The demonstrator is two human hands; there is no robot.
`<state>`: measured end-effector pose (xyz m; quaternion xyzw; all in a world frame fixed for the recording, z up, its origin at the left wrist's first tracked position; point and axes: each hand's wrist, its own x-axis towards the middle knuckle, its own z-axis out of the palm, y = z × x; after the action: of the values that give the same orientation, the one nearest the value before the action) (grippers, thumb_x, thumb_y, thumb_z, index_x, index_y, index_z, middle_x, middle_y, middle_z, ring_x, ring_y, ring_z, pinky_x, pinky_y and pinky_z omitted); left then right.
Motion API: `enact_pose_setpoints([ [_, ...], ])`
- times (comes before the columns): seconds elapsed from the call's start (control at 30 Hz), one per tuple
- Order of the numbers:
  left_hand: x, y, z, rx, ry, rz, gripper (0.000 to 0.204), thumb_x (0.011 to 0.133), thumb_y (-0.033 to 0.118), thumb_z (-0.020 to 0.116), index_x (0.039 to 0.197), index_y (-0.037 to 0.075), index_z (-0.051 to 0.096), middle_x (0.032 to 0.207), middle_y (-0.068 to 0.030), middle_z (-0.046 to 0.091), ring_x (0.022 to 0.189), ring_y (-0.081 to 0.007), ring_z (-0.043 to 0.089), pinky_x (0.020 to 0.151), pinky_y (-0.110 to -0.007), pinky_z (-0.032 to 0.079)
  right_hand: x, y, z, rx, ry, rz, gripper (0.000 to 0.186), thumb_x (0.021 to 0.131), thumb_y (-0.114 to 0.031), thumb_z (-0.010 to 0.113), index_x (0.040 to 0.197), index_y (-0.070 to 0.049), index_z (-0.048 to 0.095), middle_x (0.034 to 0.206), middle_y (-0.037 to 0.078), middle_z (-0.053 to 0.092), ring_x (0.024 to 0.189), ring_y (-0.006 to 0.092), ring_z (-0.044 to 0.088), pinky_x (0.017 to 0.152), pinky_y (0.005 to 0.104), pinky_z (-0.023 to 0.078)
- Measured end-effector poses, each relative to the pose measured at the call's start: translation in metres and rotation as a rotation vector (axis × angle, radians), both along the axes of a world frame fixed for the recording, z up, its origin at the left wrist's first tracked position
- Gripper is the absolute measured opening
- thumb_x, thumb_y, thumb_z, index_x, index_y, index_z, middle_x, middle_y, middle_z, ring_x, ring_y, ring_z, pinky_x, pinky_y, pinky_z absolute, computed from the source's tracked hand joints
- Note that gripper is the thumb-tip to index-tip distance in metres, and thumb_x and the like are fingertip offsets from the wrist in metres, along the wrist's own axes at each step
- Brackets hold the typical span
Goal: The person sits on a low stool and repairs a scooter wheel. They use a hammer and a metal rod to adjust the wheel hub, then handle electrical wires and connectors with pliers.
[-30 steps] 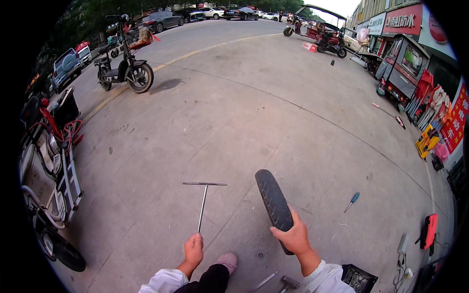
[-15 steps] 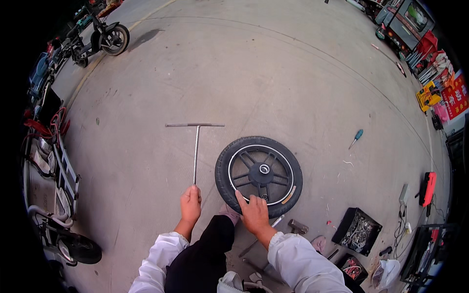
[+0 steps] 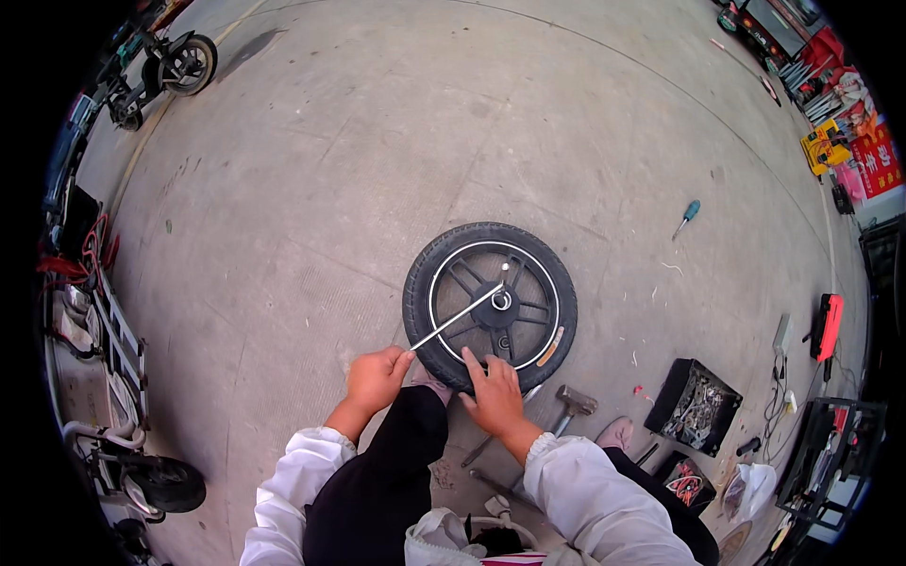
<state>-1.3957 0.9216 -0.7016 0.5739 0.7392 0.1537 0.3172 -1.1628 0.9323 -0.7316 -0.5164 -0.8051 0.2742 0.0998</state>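
A black-tyred wheel [image 3: 422,283] with a dark spoked rim and a pale ring at its hub lies in front of me. My left hand [image 3: 379,379] is closed around the lower end of a thin metal T-handle bar [image 3: 453,319]. Its shaft slants up and right over the spokes, the far end above the hub. The crossbar is hard to make out from this angle; whether the bar touches the hub, I cannot tell. On the tyre's near edge rests my right hand [image 3: 495,396], fingers spread toward the rim and thumb lower down.
Close to my feet are a hammer [image 3: 576,401] and other metal tools. Rightward stand a black box of small metal parts [image 3: 698,407], a second box [image 3: 686,483] and a plastic bag [image 3: 752,492]. A teal-handled screwdriver [image 3: 688,217] lies farther off. Parked two-wheelers [image 3: 189,66] line the left.
My left hand has swung the T-handle bar from upright beside the wheel to slanting across it. My right hand stays on the tyre. The whole view has shifted slightly.
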Motion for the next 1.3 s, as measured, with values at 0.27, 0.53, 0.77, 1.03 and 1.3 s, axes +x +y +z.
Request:
enact_pose_setpoints([
  [0.27,0.009,0.006,-0.007,-0.056,0.137,-0.080,0.038,0.094,0.041,0.052,0.076,0.009,0.062,0.072,-0.0162,0.065,0.070,-0.0386,0.063,0.061,-0.049,0.047,0.130,-0.083,-0.077,-0.081,-0.148,-0.971,0.052,0.078,-0.023,0.069,0.116,0.007,0.049,0.109,0.025,0.053,0.108,0.0415,0.049,0.096,0.0475,0.038],
  [0.53,0.018,0.011,-0.017,-0.002,0.270,-0.143,0.038,0.094,0.040,0.052,0.076,0.008,0.061,0.069,-0.0171,0.064,0.066,-0.0387,0.063,0.058,-0.050,0.048,0.178,-0.135,-0.135,-0.710,-0.234,-0.933,0.056,0.079,-0.042,0.072,0.102,0.007,0.057,0.104,0.030,0.063,0.103,0.0440,0.061,0.090,0.0459,0.047],
  [0.77,0.019,0.005,-0.021,0.011,0.300,-0.164,0.039,0.094,0.040,0.052,0.075,0.007,0.060,0.068,-0.0171,0.064,0.065,-0.0380,0.063,0.056,-0.049,0.048,0.167,-0.133,-0.127,-0.631,-0.187,-1.030,0.046,0.081,-0.035,0.070,0.101,0.005,0.058,0.098,0.028,0.064,0.096,0.0435,0.062,0.086,0.0455,0.048],
  [1.03,0.017,0.004,-0.032,0.033,0.261,-0.161,0.037,0.095,0.039,0.051,0.077,0.007,0.060,0.067,-0.0174,0.064,0.063,-0.0390,0.063,0.055,-0.050,0.047,0.174,-0.113,-0.097,-0.462,0.151,-1.153,0.034,0.093,-0.031,0.060,0.088,0.001,0.054,0.065,0.012,0.057,0.057,0.0247,0.057,0.055,0.0393,0.045],
  [1.3,0.018,-0.002,-0.026,-0.006,0.228,-0.121,0.037,0.095,0.038,0.051,0.076,0.006,0.059,0.070,-0.0194,0.064,0.066,-0.0415,0.062,0.058,-0.051,0.048,0.089,0.012,0.098,-0.642,0.810,-0.727,0.032,0.103,-0.032,0.045,0.083,-0.007,0.050,0.061,-0.006,0.039,0.050,0.0037,0.037,0.044,0.0212,0.028],
])
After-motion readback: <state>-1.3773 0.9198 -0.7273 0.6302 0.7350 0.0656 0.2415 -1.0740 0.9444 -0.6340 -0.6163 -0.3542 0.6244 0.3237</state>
